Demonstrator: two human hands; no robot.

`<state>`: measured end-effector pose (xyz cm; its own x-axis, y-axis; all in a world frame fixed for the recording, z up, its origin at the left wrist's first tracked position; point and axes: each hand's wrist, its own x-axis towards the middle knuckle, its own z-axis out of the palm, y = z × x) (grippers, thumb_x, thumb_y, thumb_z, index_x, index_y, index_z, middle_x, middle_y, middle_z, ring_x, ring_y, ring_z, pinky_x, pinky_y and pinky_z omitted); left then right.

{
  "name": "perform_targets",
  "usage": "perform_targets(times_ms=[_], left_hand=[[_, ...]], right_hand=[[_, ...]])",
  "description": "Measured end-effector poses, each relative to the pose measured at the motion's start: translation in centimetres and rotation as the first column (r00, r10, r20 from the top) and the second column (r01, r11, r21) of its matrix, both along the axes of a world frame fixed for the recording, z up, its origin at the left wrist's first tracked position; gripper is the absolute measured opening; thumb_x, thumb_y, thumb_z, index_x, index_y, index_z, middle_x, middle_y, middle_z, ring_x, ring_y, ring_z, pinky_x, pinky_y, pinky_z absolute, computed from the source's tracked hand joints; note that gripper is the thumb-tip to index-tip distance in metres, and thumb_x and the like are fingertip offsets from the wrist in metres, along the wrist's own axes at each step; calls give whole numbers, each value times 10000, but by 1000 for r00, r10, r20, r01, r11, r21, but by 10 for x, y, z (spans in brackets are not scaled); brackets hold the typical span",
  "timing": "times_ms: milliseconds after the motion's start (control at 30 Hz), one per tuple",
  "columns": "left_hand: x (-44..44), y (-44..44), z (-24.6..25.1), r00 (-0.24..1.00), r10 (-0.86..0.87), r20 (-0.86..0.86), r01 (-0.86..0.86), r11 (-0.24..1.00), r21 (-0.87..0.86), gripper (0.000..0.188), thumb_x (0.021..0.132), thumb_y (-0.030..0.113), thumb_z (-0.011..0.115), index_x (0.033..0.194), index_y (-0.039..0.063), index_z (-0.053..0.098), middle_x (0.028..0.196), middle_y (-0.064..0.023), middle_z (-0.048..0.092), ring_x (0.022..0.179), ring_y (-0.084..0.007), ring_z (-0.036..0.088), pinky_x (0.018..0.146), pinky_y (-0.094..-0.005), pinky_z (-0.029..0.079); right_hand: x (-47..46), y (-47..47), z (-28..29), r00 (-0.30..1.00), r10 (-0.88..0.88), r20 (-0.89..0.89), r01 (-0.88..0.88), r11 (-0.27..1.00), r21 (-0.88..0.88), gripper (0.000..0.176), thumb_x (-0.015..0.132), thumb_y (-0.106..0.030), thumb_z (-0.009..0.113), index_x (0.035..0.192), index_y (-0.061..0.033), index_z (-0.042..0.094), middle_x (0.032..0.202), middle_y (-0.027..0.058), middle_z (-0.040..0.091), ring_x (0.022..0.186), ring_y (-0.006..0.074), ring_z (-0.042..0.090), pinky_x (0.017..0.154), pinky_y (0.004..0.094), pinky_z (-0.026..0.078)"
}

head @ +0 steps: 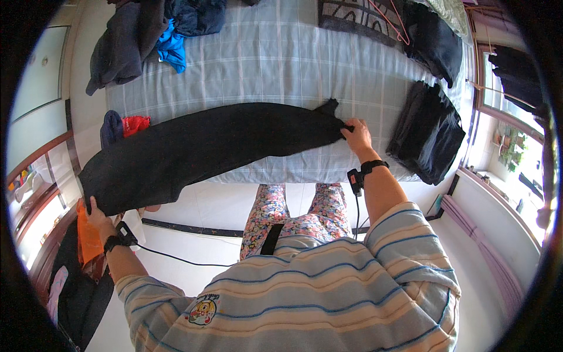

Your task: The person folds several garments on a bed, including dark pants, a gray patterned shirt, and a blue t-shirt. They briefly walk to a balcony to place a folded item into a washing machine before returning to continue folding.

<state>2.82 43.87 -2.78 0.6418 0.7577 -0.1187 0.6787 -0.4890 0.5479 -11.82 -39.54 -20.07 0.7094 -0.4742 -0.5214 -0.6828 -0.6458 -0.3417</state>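
A long black garment [220,136] is stretched sideways between my hands, over the near side of a bed with a grey checked sheet [264,79]. My left hand [96,218] grips its wide lower end at the left, past the bed's edge. At the narrower end, my right hand [357,134] pinches the dark cloth between thumb and fingers above the sheet. A small black flap of cloth sticks up near that end. Both wrists wear black straps with small devices and cables.
Folded black clothes [426,132] lie at the bed's right. Dark garments [123,44] and a blue cloth [172,48] are at the far left, a red item [135,125] nearer. A pink hanger [398,31] rests far right. An orange bag [88,237] hangs beside my left hand.
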Motion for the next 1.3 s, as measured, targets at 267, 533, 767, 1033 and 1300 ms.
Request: perform_targets(times_ms=[267,533,767,1033,1300], left_hand=[[-8,-26,31,935,262,240,-211,952,-220,589,838,195,735,1309,-65,495,1274,-226,569,1127,-340,592,988,-391,481],[-6,-11,29,955,276,107,-261,956,-133,587,844,178,720,1322,-62,476,1288,-233,555,1144,-340,579,983,-410,481],[-4,-67,53,993,38,109,-8,966,-260,591,895,332,647,1334,-29,485,1300,-171,562,1127,-295,572,962,-368,455],[10,-157,-11,997,70,-20,-72,908,-413,687,802,290,764,1350,-3,474,1322,-160,527,1131,-273,549,956,-363,450],[10,-187,-58,998,18,53,6,911,-412,668,800,254,777,1317,-56,490,1300,-154,542,1179,-235,505,1037,-313,363]], right_hand=[[95,45,24,947,74,312,-157,955,251,402,779,-201,726,1144,-95,595,1111,143,628,1098,325,582,911,418,473],[94,36,-21,1000,5,-24,5,920,392,548,776,-190,746,1256,-66,513,1162,147,582,1064,305,589,897,409,506],[73,-13,68,779,-613,133,311,561,767,367,808,-63,661,1166,-73,580,1022,25,645,909,159,593,731,291,462],[3,-142,34,707,-676,209,553,712,433,608,776,-186,777,1286,-4,501,1176,108,617,1014,226,603,800,378,486],[58,-45,48,720,-529,449,281,814,508,338,766,-53,760,1025,3,551,899,46,618,764,130,557,669,262,461]])
